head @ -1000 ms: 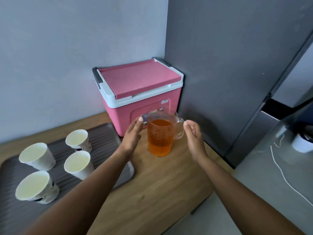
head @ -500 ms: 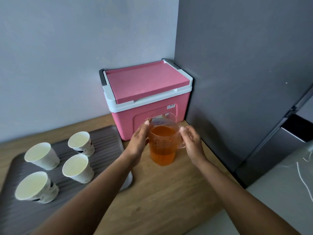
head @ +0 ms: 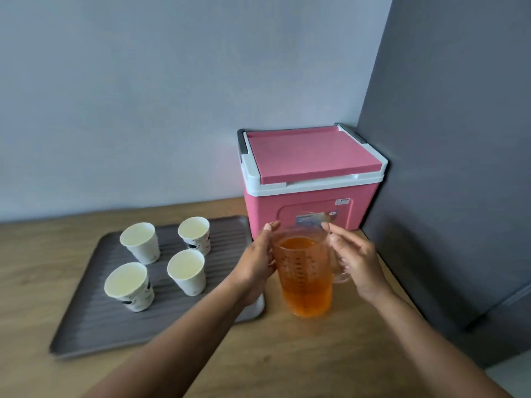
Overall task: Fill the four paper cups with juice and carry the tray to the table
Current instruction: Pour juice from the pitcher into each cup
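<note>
Change: our hands, apart from the jug a second ago, have closed in on both its sides; we judge pouring is about to begin.
Left hand: flat against the jug's left wall with fingers fairly straight, an open grip that presses and does not wrap.
Right hand: fingers curled by the handle; we cannot tell whether that grip has closed.
Jug: upright, seemingly on the bench, just right of the tray.
Cups: four on the tray, no juice yet.
</note>
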`<state>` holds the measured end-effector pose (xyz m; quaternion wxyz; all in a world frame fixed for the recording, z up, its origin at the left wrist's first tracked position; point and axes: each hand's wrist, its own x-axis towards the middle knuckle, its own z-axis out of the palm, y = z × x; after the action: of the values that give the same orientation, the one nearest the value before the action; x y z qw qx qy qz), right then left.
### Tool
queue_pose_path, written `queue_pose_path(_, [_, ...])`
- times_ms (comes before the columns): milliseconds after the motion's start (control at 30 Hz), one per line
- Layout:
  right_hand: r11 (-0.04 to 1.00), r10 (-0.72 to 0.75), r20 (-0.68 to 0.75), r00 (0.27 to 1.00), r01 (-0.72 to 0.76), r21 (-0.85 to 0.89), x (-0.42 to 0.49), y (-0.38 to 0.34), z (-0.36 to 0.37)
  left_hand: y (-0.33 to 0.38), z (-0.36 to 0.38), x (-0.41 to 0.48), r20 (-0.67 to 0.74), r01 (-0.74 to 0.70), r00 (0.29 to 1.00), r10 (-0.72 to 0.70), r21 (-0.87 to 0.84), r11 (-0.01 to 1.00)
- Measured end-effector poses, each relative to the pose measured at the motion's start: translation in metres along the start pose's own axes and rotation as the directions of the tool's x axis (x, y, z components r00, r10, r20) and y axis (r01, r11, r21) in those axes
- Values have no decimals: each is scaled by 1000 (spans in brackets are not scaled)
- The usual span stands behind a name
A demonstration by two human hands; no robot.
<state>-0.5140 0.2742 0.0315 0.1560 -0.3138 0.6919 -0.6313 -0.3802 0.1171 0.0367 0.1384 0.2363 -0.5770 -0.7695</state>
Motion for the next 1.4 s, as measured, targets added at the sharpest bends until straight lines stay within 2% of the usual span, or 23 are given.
queue_pose_path(200, [972, 74, 267, 961, -129, 196, 1, -26, 14, 12, -30, -30, -4, 25, 1000, -26, -83, 996])
queue_pose_path(300, [961, 81, 328, 941, -161, 224, -2, -36, 26, 16, -41, -39, -12, 28, 999, -29, -116, 993])
queue_pose_path(367, [963, 94, 286, 953, -160, 215, -3, -39, 37, 17, -50, -42, -20, 25, 999, -28, -132, 991])
queue_pose_path(467, [970, 125, 148, 981, -153, 189, -4, -40, 57, 18, -63, -48, -3, 22, 1000, -23, -146, 989])
queue_pose_path(600, [974, 168, 47, 985, -173, 146, -5, -45, 81, 20, -78, -58, -4, 7, 1000, -8, -107, 994])
queue_pose_path(667, [970, 191, 48, 980, -196, 145, -4, -48, 90, 21, -88, -66, -47, -30, 998, 28, -28, 999])
queue_pose_path(733, [967, 204, 51, 978, -210, 142, -4, -51, 97, 21, -102, -73, -155, -137, 975, 162, 157, 978])
queue_pose_path(833, [967, 206, 55, 977, -212, 138, -3, -56, 103, 9, -131, -78, -373, -245, 823, 428, 447, 860])
queue_pose_path(900, [970, 195, 66, 979, -203, 131, -1, -59, 105, -2, -149, -76, -410, -189, 774, 483, 578, 794])
queue_pose_path(1033, [973, 196, 54, 979, -202, 114, 3, -64, 109, -23, -163, -65, -384, 3, 848, 367, 695, 719])
queue_pose_path(1167, [978, 198, 27, 980, -199, 63, 6, -68, 108, -36, -162, -49, -364, 83, 898, 246, 690, 719])
queue_pose_path(1267, [980, 198, 33, 980, -199, 11, 7, -68, 107, -39, -161, -39, -396, 112, 896, 202, 639, 761])
queue_pose_path(1400, [979, 204, 35, 978, -203, -30, 7, -68, 105, -45, -164, -32, -454, 122, 858, 239, 632, 765])
